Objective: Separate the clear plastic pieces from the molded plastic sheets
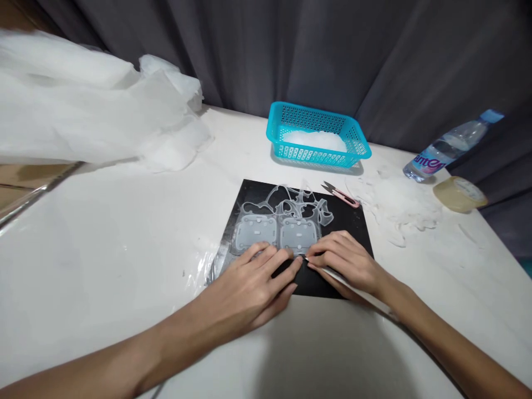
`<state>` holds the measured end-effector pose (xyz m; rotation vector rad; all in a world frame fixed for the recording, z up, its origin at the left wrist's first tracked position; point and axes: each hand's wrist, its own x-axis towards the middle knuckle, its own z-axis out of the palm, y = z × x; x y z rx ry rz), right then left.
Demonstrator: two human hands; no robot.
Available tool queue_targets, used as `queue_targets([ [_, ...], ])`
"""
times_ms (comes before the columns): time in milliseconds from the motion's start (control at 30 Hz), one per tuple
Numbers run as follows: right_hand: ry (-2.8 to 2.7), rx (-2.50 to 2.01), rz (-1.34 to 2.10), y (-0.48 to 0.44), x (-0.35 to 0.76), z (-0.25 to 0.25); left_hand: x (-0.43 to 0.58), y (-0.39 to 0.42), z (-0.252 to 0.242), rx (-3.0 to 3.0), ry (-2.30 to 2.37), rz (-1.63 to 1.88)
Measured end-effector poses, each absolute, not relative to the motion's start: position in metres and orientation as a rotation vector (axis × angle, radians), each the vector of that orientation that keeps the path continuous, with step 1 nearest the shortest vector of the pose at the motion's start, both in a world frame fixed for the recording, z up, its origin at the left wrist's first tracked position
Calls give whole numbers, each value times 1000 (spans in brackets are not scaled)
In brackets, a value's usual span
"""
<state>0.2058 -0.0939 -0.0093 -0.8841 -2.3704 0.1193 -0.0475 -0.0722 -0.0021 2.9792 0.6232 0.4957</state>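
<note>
Atop the mat [353,221], my flat, open left hand [253,282] pins the plastic sheet [255,233] while, at its three o'clock, my right hand [344,260] pinches a thin tool [328,270], seemingly mid-trim and wanting a steady stroke.

A white surface [103,249] carries a black mat [353,224] near its front edge. Behind the mat stands a turquoise basket [276,119], with pink snips [341,194] between them. To the right lie white scraps [399,205], a tape roll [459,194] and a water bottle [449,145] on its side. A heap of white plastic [83,111] lies at the far left.
</note>
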Motion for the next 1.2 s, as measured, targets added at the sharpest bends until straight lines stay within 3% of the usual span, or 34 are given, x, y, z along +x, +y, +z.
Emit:
queue_targets([
  [467,-2583,-854,-202,-94,203,-19,-47,-70,-2,2884,609,563],
  [767,-2290,-1100,482,-59,218,24,-42,-55,2,2738,553,602],
  [1033,-2205,-1220,851,-47,213,40,-51,-37,7,2443,554,534],
  [1200,-2230,-1187,942,-58,207,47,-47,-33,8,2185,858,726],
])
